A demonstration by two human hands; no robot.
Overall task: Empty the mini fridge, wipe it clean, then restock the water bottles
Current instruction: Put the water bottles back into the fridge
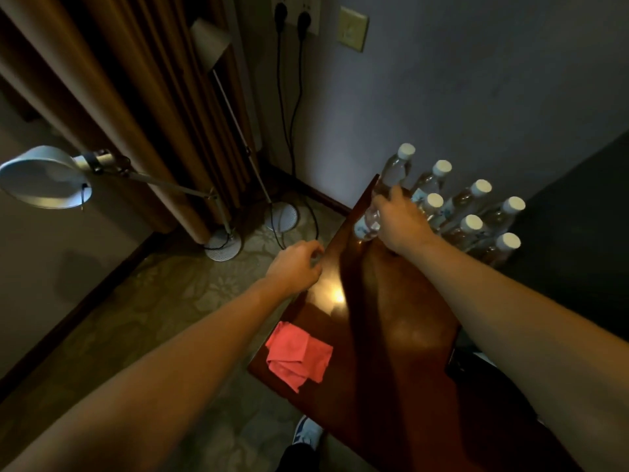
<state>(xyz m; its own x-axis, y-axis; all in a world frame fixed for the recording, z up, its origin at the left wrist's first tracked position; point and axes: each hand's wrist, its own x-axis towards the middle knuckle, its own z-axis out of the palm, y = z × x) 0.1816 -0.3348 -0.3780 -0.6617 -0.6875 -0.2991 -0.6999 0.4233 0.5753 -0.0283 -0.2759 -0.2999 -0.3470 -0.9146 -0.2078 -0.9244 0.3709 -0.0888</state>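
1. On the wooden cabinet top (391, 321), counted left to right: one folded pink cloth (299, 356), one water bottle in hand (388, 185), six standing bottles (473, 212) with white caps.
2. Left hand (296, 267) hovers at the cabinet top's left edge, fingers loosely curled, holding nothing. Right hand (401, 219) grips the held bottle, just left of the group.
3. Left of the cabinet top: patterned carpet (163, 301), two floor lamps (47, 178), brown curtain (112, 80); behind, a grey wall (459, 80) with sockets.

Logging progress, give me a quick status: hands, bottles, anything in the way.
Right hand grips one water bottle on the wooden top. Left hand loosely curled, holding nothing. Pink cloth lies apart, nothing blocking.
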